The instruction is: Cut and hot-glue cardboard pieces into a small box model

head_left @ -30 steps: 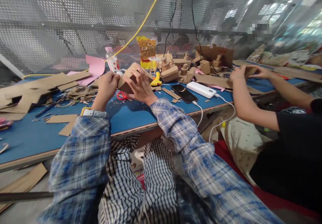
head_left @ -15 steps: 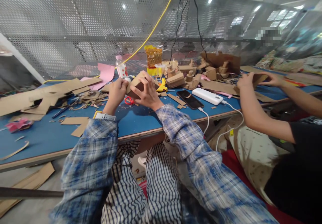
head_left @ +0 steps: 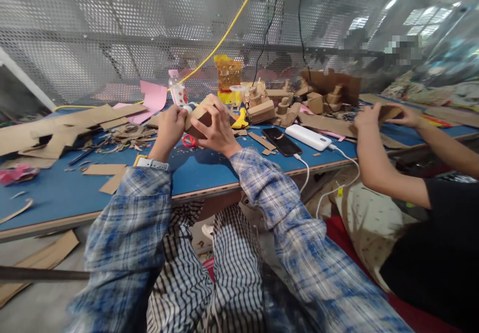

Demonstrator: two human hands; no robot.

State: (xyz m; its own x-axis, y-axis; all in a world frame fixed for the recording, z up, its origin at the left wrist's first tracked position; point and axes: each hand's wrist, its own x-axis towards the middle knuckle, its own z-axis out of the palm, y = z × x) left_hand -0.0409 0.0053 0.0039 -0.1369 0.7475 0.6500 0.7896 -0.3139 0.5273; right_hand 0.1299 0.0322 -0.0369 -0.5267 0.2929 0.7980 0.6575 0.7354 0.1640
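Observation:
Over the blue table (head_left: 194,178), both of my hands hold a small folded cardboard box (head_left: 200,119). My right hand (head_left: 217,131) spans its near right side, fingers spread around it. My left hand (head_left: 169,129) is closed at the left edge of the box, its fingertips pinched together. A small white round thing (head_left: 188,108) shows just behind those fingertips; I cannot tell whether it is held. Below the box lies a red ring-shaped handle (head_left: 189,141), partly hidden by my hands. To the right is a yellow glue gun (head_left: 241,118).
Cardboard sheets (head_left: 71,121) and scraps lie left. A pink-capped bottle (head_left: 177,89) stands behind my hands. A black phone (head_left: 281,141) and white power bank (head_left: 307,137), both cabled, lie right. Beyond them a co-worker's hands (head_left: 368,116) hold cardboard. Cardboard models (head_left: 262,111) stand at the back.
The whole view has shifted slightly, so things sit higher and a little left. My hands keep their hold on the cardboard box, with the right fingers slightly rearranged.

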